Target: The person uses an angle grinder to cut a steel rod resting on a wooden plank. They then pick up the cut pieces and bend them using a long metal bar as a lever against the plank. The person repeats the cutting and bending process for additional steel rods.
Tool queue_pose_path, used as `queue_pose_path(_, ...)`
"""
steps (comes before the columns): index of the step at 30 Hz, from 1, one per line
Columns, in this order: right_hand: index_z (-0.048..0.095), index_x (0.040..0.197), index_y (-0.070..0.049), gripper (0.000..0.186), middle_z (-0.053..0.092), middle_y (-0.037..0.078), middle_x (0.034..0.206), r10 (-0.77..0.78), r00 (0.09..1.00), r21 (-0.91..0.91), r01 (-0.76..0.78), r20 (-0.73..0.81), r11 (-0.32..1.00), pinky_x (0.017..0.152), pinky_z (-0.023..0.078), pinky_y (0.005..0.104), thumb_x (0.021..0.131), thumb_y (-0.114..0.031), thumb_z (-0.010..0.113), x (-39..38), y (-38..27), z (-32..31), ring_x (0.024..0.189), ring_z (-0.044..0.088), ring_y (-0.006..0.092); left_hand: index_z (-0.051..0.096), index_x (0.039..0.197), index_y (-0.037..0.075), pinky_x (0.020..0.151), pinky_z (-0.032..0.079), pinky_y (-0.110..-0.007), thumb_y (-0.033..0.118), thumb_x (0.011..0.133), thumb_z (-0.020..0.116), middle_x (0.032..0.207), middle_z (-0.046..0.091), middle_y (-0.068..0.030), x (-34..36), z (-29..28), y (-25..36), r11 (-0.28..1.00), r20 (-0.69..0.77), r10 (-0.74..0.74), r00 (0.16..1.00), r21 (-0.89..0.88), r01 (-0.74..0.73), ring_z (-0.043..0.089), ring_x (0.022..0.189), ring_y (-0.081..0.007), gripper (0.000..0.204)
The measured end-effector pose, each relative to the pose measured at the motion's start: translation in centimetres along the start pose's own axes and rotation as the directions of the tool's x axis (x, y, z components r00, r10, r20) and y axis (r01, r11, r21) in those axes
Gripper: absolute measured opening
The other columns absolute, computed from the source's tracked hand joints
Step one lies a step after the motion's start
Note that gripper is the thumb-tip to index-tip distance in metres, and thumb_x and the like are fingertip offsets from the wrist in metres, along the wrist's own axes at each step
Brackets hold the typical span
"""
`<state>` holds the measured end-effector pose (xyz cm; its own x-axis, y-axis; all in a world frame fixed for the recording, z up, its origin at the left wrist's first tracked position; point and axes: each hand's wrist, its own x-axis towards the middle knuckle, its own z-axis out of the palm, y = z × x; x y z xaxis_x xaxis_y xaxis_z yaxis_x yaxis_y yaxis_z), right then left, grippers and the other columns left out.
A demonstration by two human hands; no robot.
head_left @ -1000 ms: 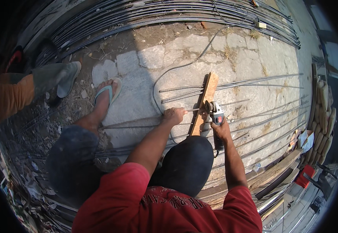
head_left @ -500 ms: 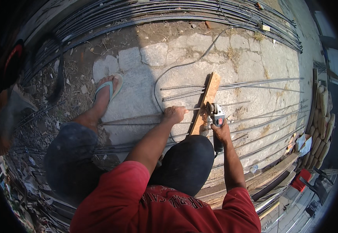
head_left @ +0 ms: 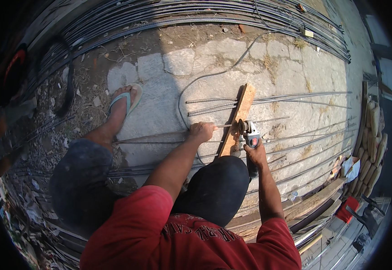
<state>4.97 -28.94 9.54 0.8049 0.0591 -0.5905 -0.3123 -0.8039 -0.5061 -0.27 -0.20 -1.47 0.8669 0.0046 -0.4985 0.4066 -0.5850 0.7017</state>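
My right hand (head_left: 256,154) is wrapped round the body of an angle grinder (head_left: 251,135), its disc against a steel rod where the rod crosses a wooden plank (head_left: 245,101). Just left of the plank, my left hand (head_left: 202,132) grips that steel rod (head_left: 223,126). The rod lies across the plank and sticks out beyond it to the right. Exactly how deep the disc sits in the rod cannot be made out. The plank's near end lies by my bent knee.
Several more rods (head_left: 304,95) rest across the plank and on the concrete. A long bundle of bars (head_left: 182,19) runs along the far side. A power cable (head_left: 218,74) curves over the ground. Stacked sacks (head_left: 371,153) and a red object (head_left: 347,209) are at right.
Both hands, the grinder and the rod stay nearly in place. At the far left, the dark blurred shape of another person has shifted slightly.
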Motion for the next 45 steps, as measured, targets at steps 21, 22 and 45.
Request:
queue_pose_path(21,0.058,0.127,0.002,0.058,0.073,0.022,0.109,-0.008,1.0,0.008,0.008,-0.008,1.0,0.09,0.056,0.0418,0.081,-0.025,0.08,0.0,0.7,0.3,0.101,0.072,0.0327,0.076,0.102,0.017,0.088,0.055,-0.054,0.045,0.104,0.057,0.1,0.076,-0.018,-0.2,-0.5,0.3,1.0,0.035,-0.001,0.999,0.019,0.0,0.073,0.099,-0.0399,0.034)
queue_pose_path(22,0.058,0.127,0.002,0.058,0.073,0.022,0.109,0.007,1.0,0.005,-0.007,-0.012,1.0,0.091,0.055,0.0418,0.081,-0.026,0.08,-0.2,0.5,0.3,0.101,0.072,0.0329,0.075,0.1,0.016,0.086,0.055,-0.054,0.044,0.103,0.059,0.097,0.076,-0.0176,-0.2,-0.4,0.3,1.0,0.009,0.01,1.0,0.012,-0.01,0.073,0.096,-0.0408,0.033)
queue_pose_path(45,0.057,0.13,0.002,0.06,0.072,0.02,0.109,0.007,1.0,0.017,-0.006,-0.026,1.0,0.09,0.055,0.0399,0.081,-0.025,0.079,0.9,-0.2,0.8,0.1,0.069,0.0296,0.075,0.098,0.016,0.081,0.056,-0.056,0.042,0.102,0.059,0.091,0.075,-0.0192,-0.1,0.5,-0.6,0.999,-0.068,0.047,0.997,0.009,-0.047,0.073,0.091,-0.0436,0.03)
